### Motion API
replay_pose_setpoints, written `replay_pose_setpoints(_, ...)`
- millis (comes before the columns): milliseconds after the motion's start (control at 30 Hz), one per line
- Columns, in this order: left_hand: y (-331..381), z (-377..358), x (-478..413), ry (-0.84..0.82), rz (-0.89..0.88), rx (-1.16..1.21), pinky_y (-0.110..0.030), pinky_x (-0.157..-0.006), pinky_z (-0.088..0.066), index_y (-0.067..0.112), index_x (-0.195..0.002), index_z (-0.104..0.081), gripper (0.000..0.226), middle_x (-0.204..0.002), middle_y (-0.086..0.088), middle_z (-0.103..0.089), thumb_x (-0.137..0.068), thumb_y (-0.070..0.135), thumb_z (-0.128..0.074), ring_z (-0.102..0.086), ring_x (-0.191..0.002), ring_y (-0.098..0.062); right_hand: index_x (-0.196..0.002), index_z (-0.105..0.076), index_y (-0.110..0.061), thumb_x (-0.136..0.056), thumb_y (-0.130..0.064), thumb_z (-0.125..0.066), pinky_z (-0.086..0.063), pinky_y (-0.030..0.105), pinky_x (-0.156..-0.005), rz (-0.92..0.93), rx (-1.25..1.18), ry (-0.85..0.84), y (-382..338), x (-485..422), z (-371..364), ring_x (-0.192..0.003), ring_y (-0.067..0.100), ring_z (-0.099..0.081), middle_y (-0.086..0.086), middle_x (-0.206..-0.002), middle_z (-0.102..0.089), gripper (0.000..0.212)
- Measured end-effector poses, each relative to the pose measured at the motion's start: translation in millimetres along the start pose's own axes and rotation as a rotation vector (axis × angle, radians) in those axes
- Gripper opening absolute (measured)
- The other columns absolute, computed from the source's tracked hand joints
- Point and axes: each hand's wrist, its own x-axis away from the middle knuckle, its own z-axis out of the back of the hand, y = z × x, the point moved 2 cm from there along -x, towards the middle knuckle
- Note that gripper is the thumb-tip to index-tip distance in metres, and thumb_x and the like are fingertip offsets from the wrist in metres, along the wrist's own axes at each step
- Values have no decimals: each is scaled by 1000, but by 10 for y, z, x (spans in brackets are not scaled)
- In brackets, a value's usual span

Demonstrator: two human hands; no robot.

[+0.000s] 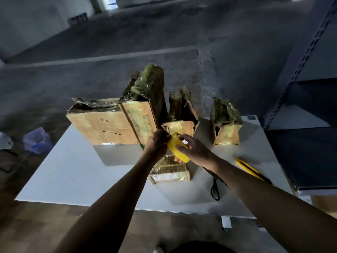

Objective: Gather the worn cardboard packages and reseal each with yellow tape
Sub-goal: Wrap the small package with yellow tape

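My tape roll [177, 150] is bright yellow, my packages [102, 125] tan-brown with greenish wrap, table [73, 170] white, scissors [215, 178] black, knife [249, 169] yellow

Around the small package [170, 170], passage is blocked from 10 to 2 o'clock by upright packages [102, 125]; scissors [215, 190] and a yellow knife [249, 169] are laid at 4 o'clock; open table [73, 176] is left at 8 o'clock.

scissors [214, 181] and a yellow cutter [252, 170] lie on the white table [73, 170].
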Motion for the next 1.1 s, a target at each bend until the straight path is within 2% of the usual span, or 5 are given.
replay_pose_setpoints(200, -340, 250, 30, -3, 111, -6, -26, -51, -39, 8, -96, -57, 9, -81, -6, -59, -98, 11, -50, -53, -70, -19, -130, -54, -13, -98, -21, -57, -57, 29, -55, -23, 243, -49, -197, -158, -244, -63, 17, -73, 14, -103, -69, 33)
replay_pose_setpoints(767, -1428, 561, 126, 27, 435, 388, -17, -42, -23, 10, -61, -47, 40, -59, -3, -40, -100, 16, -54, -34, -52, -13, -59, -24, -29, -80, -70, -63, -21, 24, -45, -166, 779, 295, -384, -424, -623, -49, 4, -26, -11, -56, -23, 61)
replay_pose_setpoints(1033, -1895, 131, 318, -86, 790, 526, -22, -54, -28, -13, -88, -54, 30, -119, -30, -55, -95, 16, -54, -62, -80, -26, -52, -41, -22, -80, -67, -66, -27, 24, -45, -78, 764, 165, -224, -509, -744, -43, 5, -34, -10, -47, -36, 58)
replay_pose_setpoints(1067, -1902, 106, 320, -89, 792, 529, -22, -53, -26, -7, -78, -49, 27, -95, 3, -34, -95, 14, -53, -55, -69, -21, -53, -43, -21, -79, -68, -65, -27, 24, -45, -79, 766, 160, -216, -520, -749, -42, 5, -35, -10, -46, -37, 58)
replay_pose_setpoints(1100, -1909, 75, 316, -87, 801, 521, -22, -51, -25, 2, -70, -41, 29, -71, -16, -42, -95, 13, -52, -41, -60, -17, -53, -46, -20, -79, -68, -65, -27, 23, -44, -78, 766, 154, -221, -527, -758, -41, 5, -36, -10, -46, -39, 58)
